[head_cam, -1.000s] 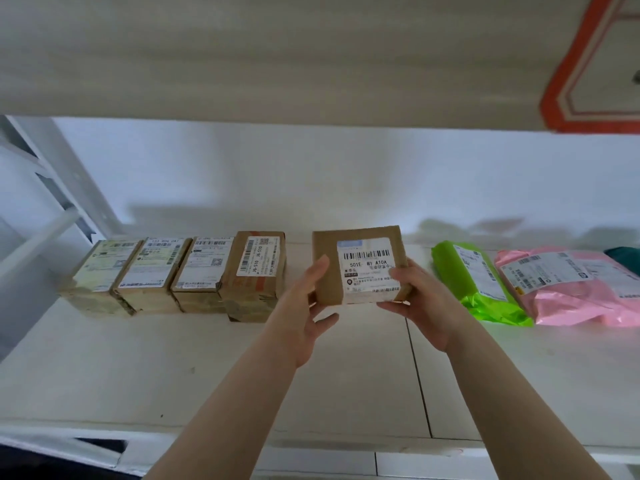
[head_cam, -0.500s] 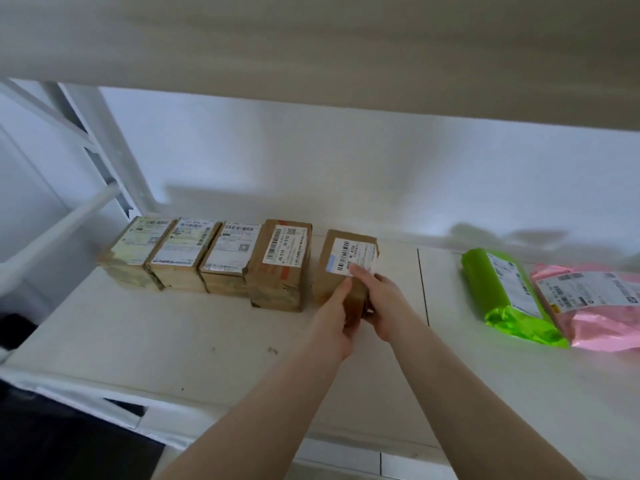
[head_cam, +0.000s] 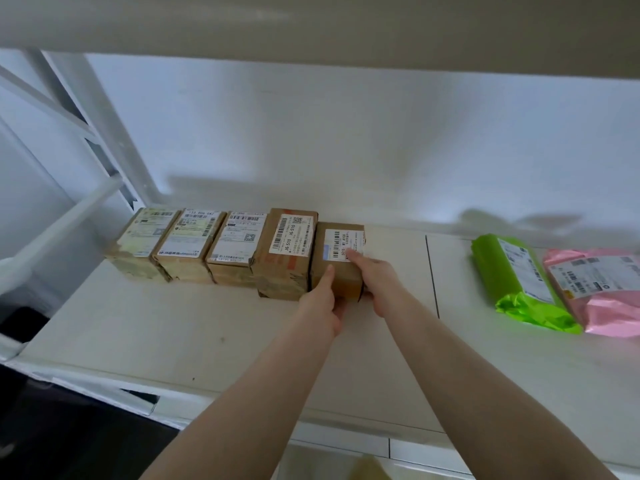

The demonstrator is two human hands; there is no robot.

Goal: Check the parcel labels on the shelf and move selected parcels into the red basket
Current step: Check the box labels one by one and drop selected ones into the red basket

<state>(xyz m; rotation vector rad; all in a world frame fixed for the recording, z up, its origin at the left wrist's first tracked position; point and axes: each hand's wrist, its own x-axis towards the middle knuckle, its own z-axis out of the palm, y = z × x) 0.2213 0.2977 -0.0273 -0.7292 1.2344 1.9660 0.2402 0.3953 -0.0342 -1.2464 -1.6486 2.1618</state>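
Small box at the row's right end, on the shelf point(head_cam: 173, 327)

Both hands, left hand point(head_cam: 320, 306) and right hand point(head_cam: 375, 282), clasp the box point(head_cam: 341, 271); stiff cardboard, probably light, best held by opposite sides.

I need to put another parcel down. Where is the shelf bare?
Bare: between the small box in both hands and the green bag, and the front strip of the shelf. Crowded: the box row at left; green bag against pink bag.

A pale wall point(head_cam: 346, 140) backs the cream shelf board point(head_cam: 173, 334). A white slanted frame point(head_cam: 86, 109) stands far left. Another board point(head_cam: 311, 22) hangs overhead.
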